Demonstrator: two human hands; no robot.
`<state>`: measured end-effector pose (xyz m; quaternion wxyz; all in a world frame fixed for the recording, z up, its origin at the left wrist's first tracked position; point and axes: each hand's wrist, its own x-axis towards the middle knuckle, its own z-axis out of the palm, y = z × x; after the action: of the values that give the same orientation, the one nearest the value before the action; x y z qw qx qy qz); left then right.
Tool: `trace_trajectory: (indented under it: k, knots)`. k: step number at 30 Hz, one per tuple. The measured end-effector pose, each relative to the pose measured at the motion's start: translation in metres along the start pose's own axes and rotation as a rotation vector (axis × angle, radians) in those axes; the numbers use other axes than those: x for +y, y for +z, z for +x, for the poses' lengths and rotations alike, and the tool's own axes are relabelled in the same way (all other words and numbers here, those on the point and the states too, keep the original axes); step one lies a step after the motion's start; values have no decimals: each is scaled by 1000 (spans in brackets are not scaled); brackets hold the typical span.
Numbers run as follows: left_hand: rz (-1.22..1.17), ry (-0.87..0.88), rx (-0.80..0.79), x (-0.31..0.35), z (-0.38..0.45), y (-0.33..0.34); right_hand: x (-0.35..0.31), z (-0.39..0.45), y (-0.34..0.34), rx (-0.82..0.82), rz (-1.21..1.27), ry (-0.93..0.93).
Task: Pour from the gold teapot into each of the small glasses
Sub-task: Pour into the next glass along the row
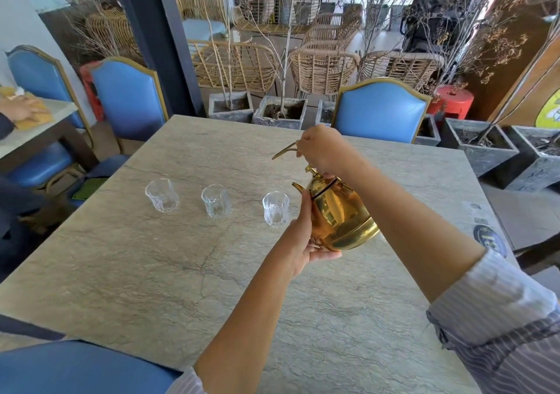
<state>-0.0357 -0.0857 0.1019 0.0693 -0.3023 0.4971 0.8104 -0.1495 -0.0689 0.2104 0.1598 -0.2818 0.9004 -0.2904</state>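
Observation:
The gold teapot [338, 211] hangs above the stone table [151, 272], tilted with its spout pointing left. My right hand [321, 148] grips its thin gold handle from above. My left hand [303, 242] cups the pot's underside and left side. Three small clear glasses stand upright in a row to the left: the near one [276, 208] just beside the spout, the middle one [216, 201] and the far left one [162, 194]. All three look empty. No stream shows at the spout.
Blue padded chairs stand at the far side [380, 110], far left [127, 96] and near edge [78, 366]. Another person's hand [18, 111] rests on a neighbouring table at left. Grey planters [280, 113] line the floor beyond. A round sticker [489, 239] lies on the table's right edge.

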Motion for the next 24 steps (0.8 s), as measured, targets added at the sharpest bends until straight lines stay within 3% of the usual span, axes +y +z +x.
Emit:
trace_trajectory:
  k: [24]
  knots:
    - [12, 36, -38, 17, -9, 12, -13, -6, -27, 90, -104, -111]
